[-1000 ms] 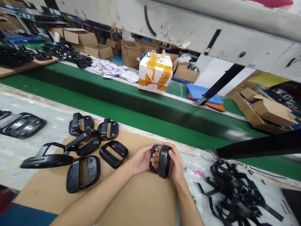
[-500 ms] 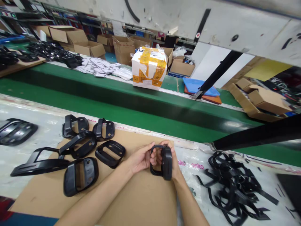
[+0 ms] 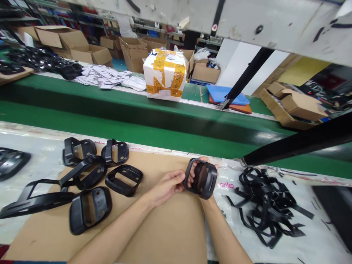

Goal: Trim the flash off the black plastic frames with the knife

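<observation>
A black plastic frame (image 3: 210,181) with a raised loop is held tilted above the cardboard sheet (image 3: 170,227). My right hand (image 3: 204,159) wraps round it from behind and the right, and some of its fingers show through the opening. At the frame's left edge, my left hand (image 3: 170,185) has thumb and fingers closed on the loop's rim. Left of my hands lie several similar parts, among them a flat frame (image 3: 124,179), a looped frame (image 3: 90,209) and another looped frame (image 3: 115,152).
A tangled heap of black strips (image 3: 271,205) lies on the right. Beyond the bench runs a green conveyor belt (image 3: 154,134). On the far ledge stand a taped white box (image 3: 165,75), blue trays (image 3: 227,94) and a pile of white slips (image 3: 101,76). A dark post (image 3: 297,141) slants across the right.
The held frame has turned in my hands, so its opening and slotted side face me more. My left hand now pinches its rim rather than reaching into the loop. The view has shifted slightly.
</observation>
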### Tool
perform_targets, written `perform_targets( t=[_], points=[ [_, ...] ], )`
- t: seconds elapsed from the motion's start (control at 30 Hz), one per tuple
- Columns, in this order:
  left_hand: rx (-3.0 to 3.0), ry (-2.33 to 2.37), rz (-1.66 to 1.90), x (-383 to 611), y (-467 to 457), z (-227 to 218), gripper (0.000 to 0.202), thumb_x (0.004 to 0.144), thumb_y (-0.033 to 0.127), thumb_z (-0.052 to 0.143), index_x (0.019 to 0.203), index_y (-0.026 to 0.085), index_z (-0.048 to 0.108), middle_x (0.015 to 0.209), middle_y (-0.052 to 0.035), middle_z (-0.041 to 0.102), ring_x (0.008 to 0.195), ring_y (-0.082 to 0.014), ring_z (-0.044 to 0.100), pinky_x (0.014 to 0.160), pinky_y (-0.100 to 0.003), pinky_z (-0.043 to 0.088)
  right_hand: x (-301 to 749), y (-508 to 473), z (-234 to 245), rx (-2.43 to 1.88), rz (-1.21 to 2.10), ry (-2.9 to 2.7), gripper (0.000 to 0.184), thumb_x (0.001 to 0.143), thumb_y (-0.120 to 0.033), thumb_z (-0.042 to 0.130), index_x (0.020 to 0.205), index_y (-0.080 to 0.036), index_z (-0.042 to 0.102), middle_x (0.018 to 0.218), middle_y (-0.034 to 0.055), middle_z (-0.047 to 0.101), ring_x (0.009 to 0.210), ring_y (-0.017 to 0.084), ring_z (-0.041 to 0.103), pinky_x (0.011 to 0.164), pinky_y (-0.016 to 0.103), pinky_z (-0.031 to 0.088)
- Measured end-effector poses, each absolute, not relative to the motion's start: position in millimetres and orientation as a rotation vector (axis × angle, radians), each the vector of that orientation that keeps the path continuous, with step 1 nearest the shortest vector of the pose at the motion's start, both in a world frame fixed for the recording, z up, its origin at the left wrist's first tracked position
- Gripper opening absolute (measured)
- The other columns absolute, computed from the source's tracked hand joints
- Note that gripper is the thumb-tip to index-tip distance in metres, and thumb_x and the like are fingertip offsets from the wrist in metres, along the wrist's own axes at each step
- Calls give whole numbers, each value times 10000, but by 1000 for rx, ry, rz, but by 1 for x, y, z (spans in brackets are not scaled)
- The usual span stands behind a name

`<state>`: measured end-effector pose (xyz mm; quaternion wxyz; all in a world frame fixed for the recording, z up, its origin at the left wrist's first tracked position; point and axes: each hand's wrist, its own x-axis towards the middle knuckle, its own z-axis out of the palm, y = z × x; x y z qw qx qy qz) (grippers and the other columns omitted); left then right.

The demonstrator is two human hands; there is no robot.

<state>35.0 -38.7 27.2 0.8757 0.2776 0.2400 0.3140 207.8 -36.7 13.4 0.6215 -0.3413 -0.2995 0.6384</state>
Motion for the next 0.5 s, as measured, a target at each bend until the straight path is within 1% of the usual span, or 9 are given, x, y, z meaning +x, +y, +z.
perform_targets(
  t=[0.1,0.2,0.3,0.33,0.4,0.47,0.5],
  points=[
    [443,467,579,37,-44,26,480,777,516,967,899,117,732,927,-63,672,579,-55,469,540,-190,291,210,-40,11,-706,1407,-625,581,814,-889,601,972,-335,529,694,-45,565,416,179,492,343,309,464],
    [316,465,551,40,-47,22,493,728,505,1003,896,130,729,895,-23,644,512,-20,420,490,-164,250,211,-42,9,-661,1394,-596,536,874,-837,597,987,-314,569,700,-43,565,424,164,502,358,297,472],
    [280,460,528,42,-47,20,490,717,499,1010,896,128,744,851,-5,630,473,0,369,445,-146,174,211,-41,7,-623,1380,-584,492,897,-788,631,1006,-310,585,722,-45,588,443,158,528,386,290,488],
    [292,455,539,43,-46,21,482,719,494,1010,883,124,749,839,-7,635,467,0,366,439,-146,177,210,-40,6,-610,1375,-582,487,891,-780,651,1007,-312,587,728,-45,599,449,160,536,392,291,493],
    [335,446,600,43,-45,23,460,722,473,1013,827,111,750,810,-21,654,470,-8,389,454,-152,248,206,-38,4,-585,1375,-582,514,870,-805,657,990,-310,590,715,-45,605,449,166,540,394,303,502],
    [383,442,660,43,-44,27,449,720,452,1018,771,100,745,792,-50,679,500,-31,438,496,-169,333,200,-36,4,-566,1392,-589,579,856,-874,597,957,-304,592,665,-44,588,443,180,541,399,331,519],
    [401,442,677,43,-43,29,447,718,445,1020,753,97,743,784,-64,685,525,-46,464,508,-175,349,198,-35,4,-562,1401,-593,615,850,-909,552,942,-302,591,638,-45,577,438,188,542,401,347,527]
  ],
)
